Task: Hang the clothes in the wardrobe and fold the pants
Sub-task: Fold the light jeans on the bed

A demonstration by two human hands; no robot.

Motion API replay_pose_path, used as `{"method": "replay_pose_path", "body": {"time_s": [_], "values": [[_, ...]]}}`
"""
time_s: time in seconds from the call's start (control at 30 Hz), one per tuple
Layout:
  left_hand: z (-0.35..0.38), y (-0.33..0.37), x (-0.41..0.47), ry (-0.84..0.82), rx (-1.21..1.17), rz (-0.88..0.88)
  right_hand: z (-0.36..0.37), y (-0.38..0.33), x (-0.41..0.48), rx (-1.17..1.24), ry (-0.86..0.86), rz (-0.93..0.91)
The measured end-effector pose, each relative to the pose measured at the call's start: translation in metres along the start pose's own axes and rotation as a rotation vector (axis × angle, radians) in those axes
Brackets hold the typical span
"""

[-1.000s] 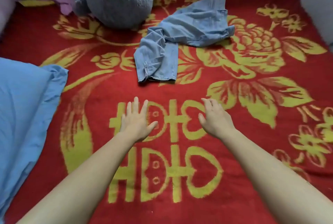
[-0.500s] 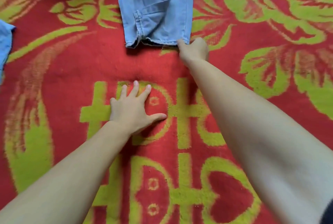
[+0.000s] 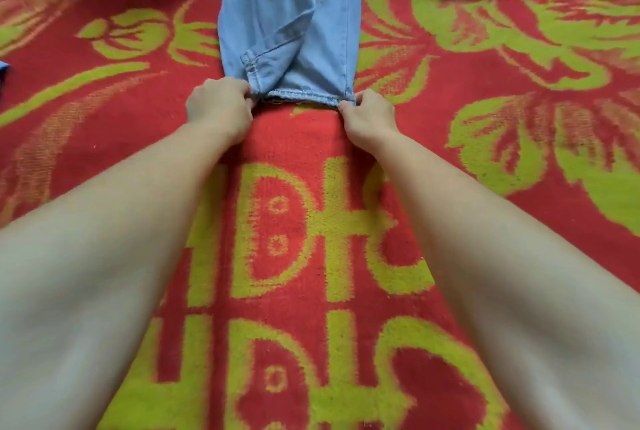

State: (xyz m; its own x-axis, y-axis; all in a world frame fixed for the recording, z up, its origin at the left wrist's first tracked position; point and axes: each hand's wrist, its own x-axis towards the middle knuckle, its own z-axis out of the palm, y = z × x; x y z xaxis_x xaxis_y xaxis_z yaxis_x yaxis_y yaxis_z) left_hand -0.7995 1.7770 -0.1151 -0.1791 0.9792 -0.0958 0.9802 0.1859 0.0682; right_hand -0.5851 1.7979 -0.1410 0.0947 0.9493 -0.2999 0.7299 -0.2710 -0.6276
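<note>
This is a private home, a room for sleeping or lounging rather than any workplace. Nearly the whole view is filled by a thick red plush blanket (image 3: 433, 124) woven with large yellow-green flowers, leaves and blocky ornamental characters, a decorative household textile spread out flat. Whether it covers a bed or a floor cannot be told. On it lies a rumpled pair of light blue denim pants (image 3: 294, 31), ordinary everyday clothing rather than shop stock or work gear. At the left edge a sliver of plain blue cloth (image 3: 2, 74) shows, too little to identify. The light is soft, even and indoor.
</note>
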Motion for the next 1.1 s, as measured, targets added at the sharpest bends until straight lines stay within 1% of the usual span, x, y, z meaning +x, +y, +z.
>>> {"method": "replay_pose_path", "body": {"time_s": [0.1,0.23,0.3,0.37,0.43,0.5,0.6,0.7,0.73,0.77,0.8,0.83,0.9,0.93,0.97,1.0,1.03,1.1], "values": [[-0.005,-0.010,-0.036,-0.046,0.090,0.110,-0.005,0.004,-0.033,-0.006,-0.062,0.078],[-0.003,0.004,-0.131,-0.160,0.154,0.209,-0.015,0.038,-0.124,0.058,-0.138,0.245],[-0.009,0.016,-0.179,-0.194,0.113,0.222,-0.027,0.061,-0.178,0.063,-0.163,0.311],[-0.013,0.030,-0.233,-0.271,0.048,0.225,-0.041,0.086,-0.228,0.040,-0.168,0.377],[-0.012,0.040,-0.293,-0.421,0.020,0.238,-0.051,0.111,-0.283,0.001,-0.178,0.457],[-0.009,0.046,-0.355,-0.573,0.012,0.223,-0.057,0.133,-0.340,-0.032,-0.228,0.519],[-0.010,0.047,-0.436,-0.829,0.049,0.221,-0.064,0.160,-0.418,-0.130,-0.428,0.585],[-0.010,0.046,-0.481,-1.117,0.072,0.234,-0.074,0.178,-0.464,-0.254,-0.687,0.614],[-0.011,0.046,-0.484,-1.196,0.079,0.224,-0.079,0.181,-0.468,-0.296,-0.737,0.614],[-0.013,0.048,-0.482,-1.212,0.078,0.196,-0.084,0.182,-0.467,-0.328,-0.726,0.611],[-0.015,0.051,-0.475,-1.148,0.049,0.148,-0.088,0.181,-0.461,-0.353,-0.658,0.603],[-0.016,0.055,-0.463,-1.010,-0.016,0.068,-0.090,0.181,-0.451,-0.346,-0.547,0.589],[-0.020,0.069,-0.431,-0.640,-0.211,-0.128,-0.092,0.180,-0.422,-0.205,-0.330,0.560],[-0.022,0.078,-0.413,-0.475,-0.320,-0.208,-0.090,0.179,-0.407,-0.105,-0.270,0.552],[-0.023,0.087,-0.396,-0.352,-0.419,-0.258,-0.089,0.179,-0.392,-0.025,-0.245,0.536],[-0.023,0.094,-0.378,-0.280,-0.501,-0.270,-0.088,0.177,-0.380,0.017,-0.248,0.507],[-0.023,0.101,-0.360,-0.259,-0.577,-0.258,-0.086,0.177,-0.373,0.023,-0.270,0.462],[-0.023,0.113,-0.333,-0.326,-0.658,-0.201,-0.085,0.177,-0.369,0.004,-0.344,0.334]]}}
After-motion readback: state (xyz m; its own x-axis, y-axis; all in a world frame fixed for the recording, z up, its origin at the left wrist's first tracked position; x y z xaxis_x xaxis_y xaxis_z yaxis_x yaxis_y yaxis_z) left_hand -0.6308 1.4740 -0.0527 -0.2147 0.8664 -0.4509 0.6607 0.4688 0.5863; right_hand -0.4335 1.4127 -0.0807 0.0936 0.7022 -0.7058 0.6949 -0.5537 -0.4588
